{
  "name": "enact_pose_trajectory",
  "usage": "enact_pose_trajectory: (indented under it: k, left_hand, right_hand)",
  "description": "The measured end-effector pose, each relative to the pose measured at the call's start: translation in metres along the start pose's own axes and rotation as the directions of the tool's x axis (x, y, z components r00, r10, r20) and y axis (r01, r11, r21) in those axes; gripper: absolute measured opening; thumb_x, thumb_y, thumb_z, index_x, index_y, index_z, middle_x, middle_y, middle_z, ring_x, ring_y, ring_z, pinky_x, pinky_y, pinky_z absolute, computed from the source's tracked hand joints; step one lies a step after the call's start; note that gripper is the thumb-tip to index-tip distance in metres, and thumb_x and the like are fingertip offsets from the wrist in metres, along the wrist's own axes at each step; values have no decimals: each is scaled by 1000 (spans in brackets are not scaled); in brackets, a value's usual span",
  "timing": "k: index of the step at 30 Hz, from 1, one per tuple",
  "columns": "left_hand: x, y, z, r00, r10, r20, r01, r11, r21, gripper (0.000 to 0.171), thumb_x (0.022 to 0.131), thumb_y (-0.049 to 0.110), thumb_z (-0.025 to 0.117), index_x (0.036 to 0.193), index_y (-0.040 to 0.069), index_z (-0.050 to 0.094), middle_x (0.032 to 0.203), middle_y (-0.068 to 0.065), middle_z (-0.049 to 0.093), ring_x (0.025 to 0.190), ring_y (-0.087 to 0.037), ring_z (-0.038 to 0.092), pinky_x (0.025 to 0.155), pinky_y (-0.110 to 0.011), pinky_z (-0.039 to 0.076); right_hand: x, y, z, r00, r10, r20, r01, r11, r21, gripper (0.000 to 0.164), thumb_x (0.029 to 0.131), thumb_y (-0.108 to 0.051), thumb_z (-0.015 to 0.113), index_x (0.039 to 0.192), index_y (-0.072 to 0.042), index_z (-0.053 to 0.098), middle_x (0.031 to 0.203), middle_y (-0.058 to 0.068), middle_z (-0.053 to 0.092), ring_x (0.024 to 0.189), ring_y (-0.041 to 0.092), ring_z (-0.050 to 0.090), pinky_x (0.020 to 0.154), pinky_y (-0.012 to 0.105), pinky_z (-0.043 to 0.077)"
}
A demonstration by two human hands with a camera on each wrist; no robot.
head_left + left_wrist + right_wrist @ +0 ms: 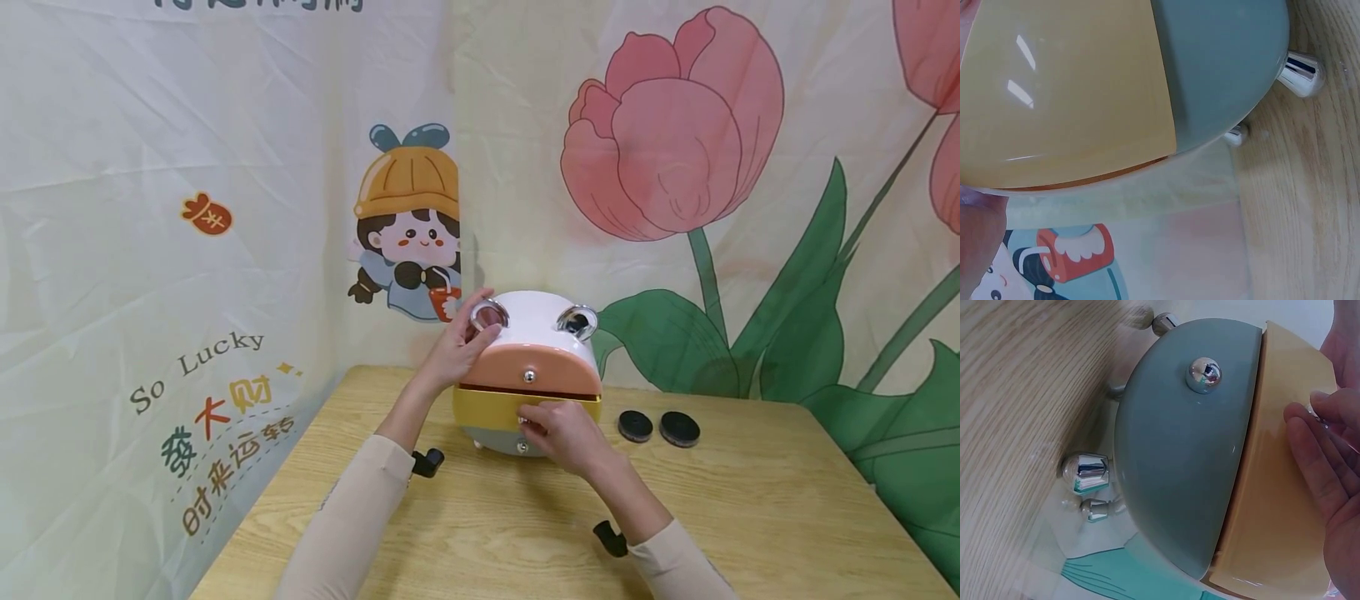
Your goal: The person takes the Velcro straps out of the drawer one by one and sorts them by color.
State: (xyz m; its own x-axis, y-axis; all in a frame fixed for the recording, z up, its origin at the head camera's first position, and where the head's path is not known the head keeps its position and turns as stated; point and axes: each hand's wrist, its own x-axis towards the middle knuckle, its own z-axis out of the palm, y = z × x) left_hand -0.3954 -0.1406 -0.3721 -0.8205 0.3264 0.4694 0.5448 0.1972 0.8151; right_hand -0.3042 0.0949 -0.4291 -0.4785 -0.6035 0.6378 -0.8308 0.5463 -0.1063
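A small rounded drawer box point(531, 315) with a white shell and two silver ring ears stands on the table. Its front has an orange drawer point(487, 367) on top, a yellow drawer point(480, 410) in the middle and a grey-blue drawer point(1172, 444) at the bottom. The yellow drawer is pulled a little way out, its front standing proud of the others. My right hand point(567, 435) pinches the silver knob point(1313, 412) of the yellow drawer. At the upper left, my left hand point(453, 350) holds the box's side, thumb beside the left ring ear point(491, 302).
Two black round discs point(635, 426) lie right of the box on the wooden table point(510, 525). Short silver feet point(1088, 473) lift the box. A printed curtain point(517, 167) hangs close behind. Black mounts point(611, 539) stick out by both wrists.
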Motion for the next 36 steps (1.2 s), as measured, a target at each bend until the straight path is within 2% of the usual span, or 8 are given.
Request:
enact_pose_trajectory:
  k: [6,15,18,23,36]
  left_hand:
    - [0,0,0,1000,2,0,-2,1000,-3,60,104,41,64,156,47,35,137,-9,57,123,-26,62,106,-45,52]
    - [0,0,-1,1000,8,5,-8,1000,3,58,105,36,62,156,45,35,138,-10,56,124,-28,61,107,-47,51]
    - [0,0,-1,1000,6,6,-6,1000,8,58,105,39,62,155,47,34,139,-10,56,125,-27,61,108,-49,50]
    - [-1,0,-1,1000,7,5,-7,1000,23,59,102,47,63,153,52,34,139,-8,55,123,-27,61,107,-50,51]
    - [-1,0,-1,1000,-7,4,7,999,46,57,103,47,62,153,53,34,139,-6,56,124,-28,59,112,-54,46]
  right_hand:
    - [-2,-2,-1,1000,-17,-11,17,1000,4,12,87,-7,82,97,-9,76,77,-4,72,65,2,61,60,14,50]
    - [-8,-10,-5,1000,13,21,-13,1000,15,10,90,-12,82,99,-12,77,77,-6,71,64,1,56,60,12,48]
    - [-10,-12,-6,1000,14,21,-14,1000,21,11,89,-12,82,99,-12,77,78,-6,72,65,1,56,62,12,50]
    - [-14,-17,-10,1000,-10,16,9,999,34,9,89,-10,81,96,-12,76,77,-7,71,65,1,56,63,13,50]
    - [-22,-30,-16,998,-62,28,60,996,58,11,87,-9,83,94,-13,74,77,-7,72,64,0,58,64,11,51]
